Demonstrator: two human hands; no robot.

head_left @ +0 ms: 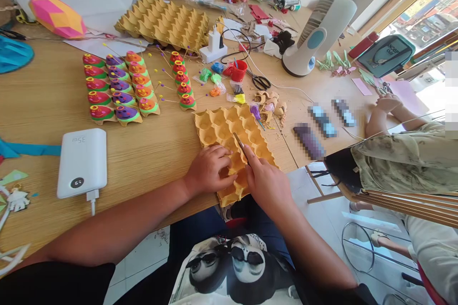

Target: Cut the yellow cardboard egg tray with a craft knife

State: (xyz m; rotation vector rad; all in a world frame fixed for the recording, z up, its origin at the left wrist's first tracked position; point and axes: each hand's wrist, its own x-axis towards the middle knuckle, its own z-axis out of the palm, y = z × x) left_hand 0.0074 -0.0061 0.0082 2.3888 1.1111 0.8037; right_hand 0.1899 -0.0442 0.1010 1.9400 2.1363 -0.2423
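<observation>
At the table edge (150,162), the left hand (209,171) pressed flat, fingers spread, on the egg tray (222,126). The right hand (266,181) pinched a blade (239,143), its tip touching the tray.

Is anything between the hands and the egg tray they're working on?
Nothing visible. The left hand presses flat on the egg tray, and the right hand holds a blade against its cups. The nearest clutter, paper scraps, lies beyond the tray's far corner.
</observation>
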